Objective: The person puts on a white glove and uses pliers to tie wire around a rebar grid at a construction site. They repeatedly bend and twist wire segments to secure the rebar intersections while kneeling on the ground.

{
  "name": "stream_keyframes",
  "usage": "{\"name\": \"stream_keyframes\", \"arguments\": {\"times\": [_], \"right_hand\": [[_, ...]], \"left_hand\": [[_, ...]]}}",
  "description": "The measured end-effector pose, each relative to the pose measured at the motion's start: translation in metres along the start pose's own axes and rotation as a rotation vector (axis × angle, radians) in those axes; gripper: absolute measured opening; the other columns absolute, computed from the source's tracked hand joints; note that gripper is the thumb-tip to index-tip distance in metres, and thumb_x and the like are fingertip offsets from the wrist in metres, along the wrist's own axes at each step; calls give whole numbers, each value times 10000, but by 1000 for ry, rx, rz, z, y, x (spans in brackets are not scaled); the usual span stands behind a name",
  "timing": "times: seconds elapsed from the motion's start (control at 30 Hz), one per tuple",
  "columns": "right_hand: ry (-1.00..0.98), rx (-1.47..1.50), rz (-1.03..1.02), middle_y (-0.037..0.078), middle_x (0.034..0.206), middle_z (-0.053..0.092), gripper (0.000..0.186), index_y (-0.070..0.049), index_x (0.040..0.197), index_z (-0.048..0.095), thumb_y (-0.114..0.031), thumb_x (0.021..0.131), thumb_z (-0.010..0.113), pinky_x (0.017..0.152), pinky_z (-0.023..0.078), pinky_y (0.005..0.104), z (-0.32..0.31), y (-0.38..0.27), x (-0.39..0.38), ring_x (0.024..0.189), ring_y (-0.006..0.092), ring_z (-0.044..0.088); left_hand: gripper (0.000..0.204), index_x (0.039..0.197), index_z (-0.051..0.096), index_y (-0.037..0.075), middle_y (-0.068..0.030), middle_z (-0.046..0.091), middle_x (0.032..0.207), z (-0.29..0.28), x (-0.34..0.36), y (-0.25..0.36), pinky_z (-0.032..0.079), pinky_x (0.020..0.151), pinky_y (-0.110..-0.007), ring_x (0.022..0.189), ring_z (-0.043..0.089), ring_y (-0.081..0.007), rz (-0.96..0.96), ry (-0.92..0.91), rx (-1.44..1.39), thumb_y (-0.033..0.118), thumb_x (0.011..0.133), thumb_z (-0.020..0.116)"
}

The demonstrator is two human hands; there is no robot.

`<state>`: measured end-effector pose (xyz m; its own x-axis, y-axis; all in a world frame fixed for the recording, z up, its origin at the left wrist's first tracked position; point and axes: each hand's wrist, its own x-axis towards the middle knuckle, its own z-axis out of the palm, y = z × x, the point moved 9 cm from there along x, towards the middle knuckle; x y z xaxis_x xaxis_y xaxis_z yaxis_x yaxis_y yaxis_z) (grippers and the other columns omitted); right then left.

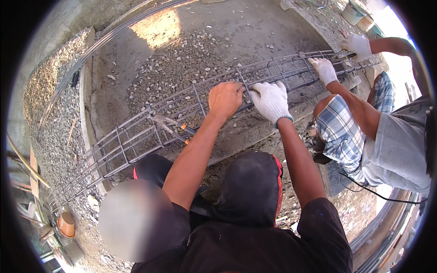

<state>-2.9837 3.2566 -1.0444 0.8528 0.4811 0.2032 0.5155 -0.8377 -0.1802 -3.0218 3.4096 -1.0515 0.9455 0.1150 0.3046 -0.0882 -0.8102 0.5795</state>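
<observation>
Bare left hand (224,101) and gloved right hand (272,101) at centre frame, both gripping a rebar cage (199,99), pliers (173,122) (orange-tipped handles) resting on it, left of centre

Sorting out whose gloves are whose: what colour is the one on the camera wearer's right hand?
The glove is white, edged in green; best seen in the head view.

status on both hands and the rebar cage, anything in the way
Left hand bare, right hand gloved, both on rebar cage. Pincers lying on cage. Co-worker's gloved hands further right.
</observation>
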Motion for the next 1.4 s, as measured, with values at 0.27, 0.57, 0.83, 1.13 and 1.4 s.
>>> {"name": "stream_keyframes", "arguments": {"times": [0.27, 0.57, 0.83, 1.13, 1.4], "right_hand": [[-108, 70, -77, 143, 1098, 815, 294, -142, 1067, 842, -339, 977, 644, 907, 599, 519, -19, -15, 28, 1069, 388, 765], [-347, -96, -231, 176, 1141, 807, 331, -133, 1105, 842, -341, 999, 608, 973, 596, 525, -42, -55, 53, 1098, 396, 761], [310, 445, -245, 119, 1150, 801, 346, -128, 1312, 780, -105, 967, 753, 996, 594, 428, -176, -32, 21, 1104, 333, 760], [-159, -314, -844, 73, 1092, 720, 415, -157, 1348, 685, -170, 939, 755, 870, 569, 471, -51, -66, 30, 1032, 300, 737], [-256, -443, -942, 68, 1010, 734, 172, -148, 1089, 718, -163, 920, 747, 829, 574, 476, -32, -81, 45, 988, 300, 756]], "left_hand": [[254, 1158, 862, 129, -122, 823, 1133, 0, 3, -3, 607, 901, -522, 1024, 770, -396, -12, -82, 29, 293, 994, 759], [235, 1161, 839, 102, -160, 803, 1126, 18, 15, -15, 603, 895, -535, 1024, 757, -427, 22, -331, 207, 249, 1004, 745], [265, 1208, 853, 105, -192, 816, 1112, 12, 6, -26, 599, 968, -528, 1080, 760, -423, 39, -223, -31, 250, 1015, 744], [274, 1200, 863, 137, -220, 813, 1105, 6, 19, -23, 603, 954, -515, 1056, 775, -410, -29, -324, -149, 235, 952, 800], [350, 1175, 862, 65, -224, 830, 1011, 16, 29, -39, 599, 883, -457, 912, 790, -370, -39, -399, -252, 235, 871, 890]]}}
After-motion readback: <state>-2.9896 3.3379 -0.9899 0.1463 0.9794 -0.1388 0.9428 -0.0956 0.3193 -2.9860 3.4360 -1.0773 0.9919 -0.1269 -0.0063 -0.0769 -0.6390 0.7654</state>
